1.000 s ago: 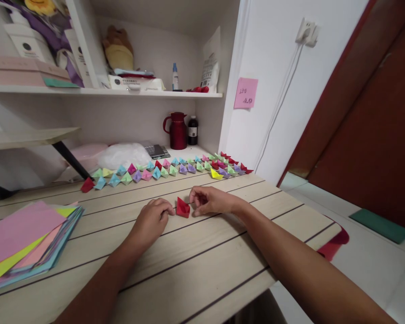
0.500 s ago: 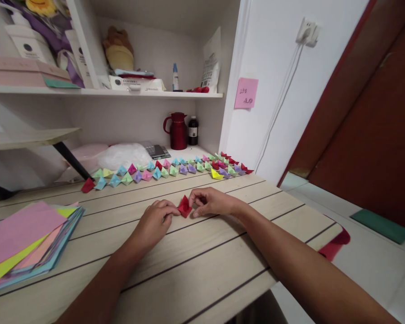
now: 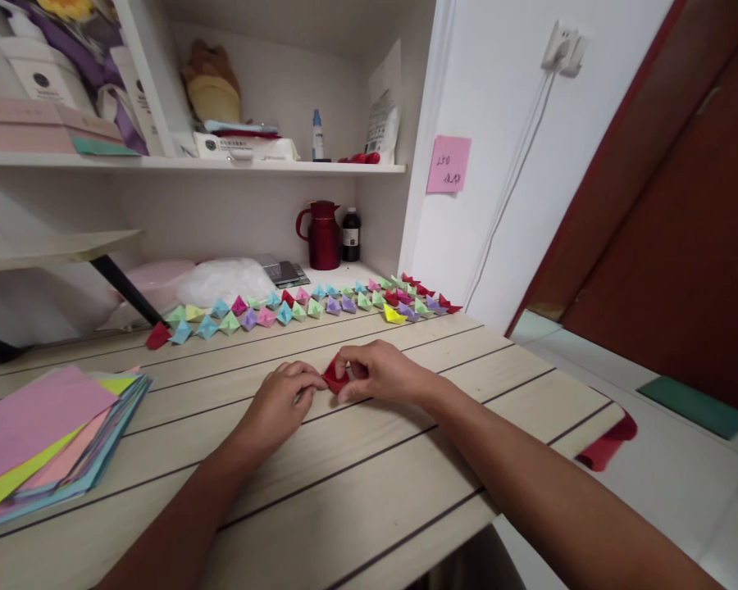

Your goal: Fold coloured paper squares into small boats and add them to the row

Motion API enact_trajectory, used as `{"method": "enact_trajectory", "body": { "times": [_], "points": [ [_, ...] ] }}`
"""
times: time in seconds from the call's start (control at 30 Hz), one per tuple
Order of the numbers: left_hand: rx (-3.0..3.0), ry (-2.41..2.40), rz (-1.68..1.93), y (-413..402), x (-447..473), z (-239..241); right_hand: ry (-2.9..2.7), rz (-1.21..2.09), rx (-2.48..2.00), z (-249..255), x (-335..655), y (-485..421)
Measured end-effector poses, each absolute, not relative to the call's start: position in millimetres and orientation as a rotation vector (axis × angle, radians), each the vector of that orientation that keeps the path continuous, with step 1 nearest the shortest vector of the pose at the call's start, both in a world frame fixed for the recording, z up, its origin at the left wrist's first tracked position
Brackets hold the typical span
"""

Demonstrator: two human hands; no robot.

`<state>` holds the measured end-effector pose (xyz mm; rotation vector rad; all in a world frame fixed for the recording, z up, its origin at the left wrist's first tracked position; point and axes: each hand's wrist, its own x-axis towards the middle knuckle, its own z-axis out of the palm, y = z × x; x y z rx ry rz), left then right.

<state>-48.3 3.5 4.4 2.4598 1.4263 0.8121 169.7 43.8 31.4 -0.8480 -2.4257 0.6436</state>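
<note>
A small red folded paper piece (image 3: pixel 333 378) sits between my two hands on the wooden table (image 3: pixel 369 483). My left hand (image 3: pixel 281 400) pinches its left side with curled fingers. Fingers of my right hand (image 3: pixel 378 372) close over its right and top, hiding most of it. Behind them, several small folded paper boats (image 3: pixel 295 311) in many colours stand in rows along the back of the table.
A stack of coloured paper sheets (image 3: pixel 43 438) lies at the left edge. A red jug (image 3: pixel 324 235) and dark bottle (image 3: pixel 351 236) stand in the shelf nook. A pink note (image 3: pixel 448 165) sticks to the wall. A red sheet (image 3: pixel 608 447) hangs at the table's right corner.
Both hands have closed in on the red paper piece; it was lying visible between them and is now mostly covered by my right fingers.
</note>
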Motion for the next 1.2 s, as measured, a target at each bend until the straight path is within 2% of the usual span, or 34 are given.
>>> {"method": "enact_trajectory", "body": {
  "times": [0.47,0.83,0.93,1.03,1.2],
  "points": [
    [2.466,1.441,0.833,5,-49,2,-2.415,0.475,-0.941,26,162,45],
    [2.227,1.482,0.989,10,-61,9,-2.345,0.537,-0.937,37,170,61],
    [2.149,1.516,0.987,12,-65,10,-2.348,0.412,-0.873,56,174,79],
    [2.124,1.534,0.994,12,-65,9,-2.360,0.141,-0.826,70,182,104],
    [2.140,1.540,0.983,13,-63,10,-2.288,-0.046,-0.955,56,202,137]
  ]
}}
